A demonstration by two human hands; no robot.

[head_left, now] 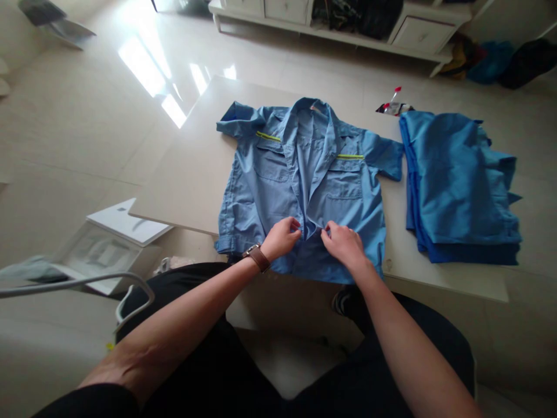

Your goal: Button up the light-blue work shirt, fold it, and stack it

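A light blue short-sleeved work shirt [270,191] lies face up on the pale table, collar away from me and front parted. Thin yellow-green strips run above its two chest pockets. My left hand [282,237], with a brown-strapped watch at the wrist, is closed on the left front edge near the hem. Opposite it, my right hand [342,241] pinches the right front edge. Between the hands the two edges stand slightly raised and apart. The left sleeve is partly folded over; the right one reaches toward a stack of folded blue clothes [452,180].
The pale table [183,174] extends left of the shirt. Behind the stack is a small item with red tips [395,98]. A white box [108,249] stands on the floor at left, near a grey curved tube [87,280]. A white cabinet [282,11] is at the back.
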